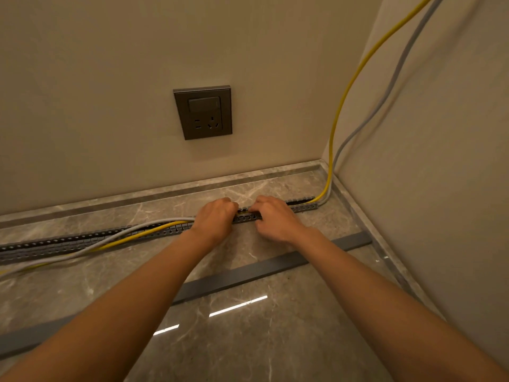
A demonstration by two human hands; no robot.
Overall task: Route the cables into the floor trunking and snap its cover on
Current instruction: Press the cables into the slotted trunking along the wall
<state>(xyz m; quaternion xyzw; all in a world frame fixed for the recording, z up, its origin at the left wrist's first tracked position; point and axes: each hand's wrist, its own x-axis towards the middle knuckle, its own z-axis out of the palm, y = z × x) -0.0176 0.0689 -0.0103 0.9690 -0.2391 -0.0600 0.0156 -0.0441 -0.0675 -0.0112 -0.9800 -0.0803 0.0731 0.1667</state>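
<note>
A grey slotted trunking (pixel 82 239) runs along the marble floor near the wall, from the left edge to the corner. A yellow cable (pixel 341 106) and a grey cable (pixel 385 95) come down the right wall and enter the trunking's right end. Left of my hands both cables rise out of the channel and trail over its front edge. My left hand (pixel 213 220) and my right hand (pixel 275 219) rest side by side on the trunking's middle, fingers curled down onto the cables. The long grey cover (pixel 248 274) lies loose on the floor, under my forearms.
A dark wall socket (pixel 203 113) with a switch sits on the wall above the trunking. A marble skirting (pixel 165 190) lines both walls and meets in the corner at the right. Glossy floor tiles reflect ceiling lights near me.
</note>
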